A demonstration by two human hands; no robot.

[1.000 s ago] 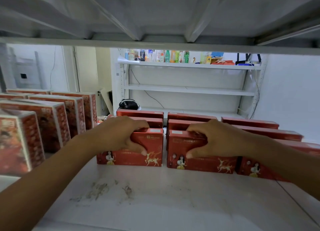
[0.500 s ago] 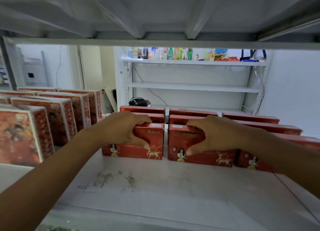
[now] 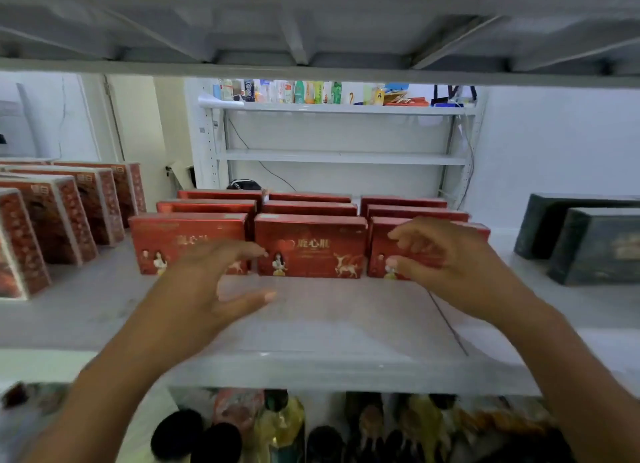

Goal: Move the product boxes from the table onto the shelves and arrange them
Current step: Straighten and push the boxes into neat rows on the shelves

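Red product boxes (image 3: 310, 246) are seen upright on the white shelf (image 3: 311, 327), long axes left-to-right, printed fronts facing the camera, in rows three deep, while left hand (image 3: 207, 289) and right hand (image 3: 446, 265) are held spread, empty, before a white-walled room.

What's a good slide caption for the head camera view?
Both open hands, left and right, hover before three rows of red rectangular cardboard boxes on the white metal shelf.

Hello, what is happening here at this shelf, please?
A person is stocking a shelf with red boxes, which stand in three columns, three deep. Both hands are open and hold nothing: the left hand is in front of the left column, the right hand in front of the right one. Other boxes stand at each side.
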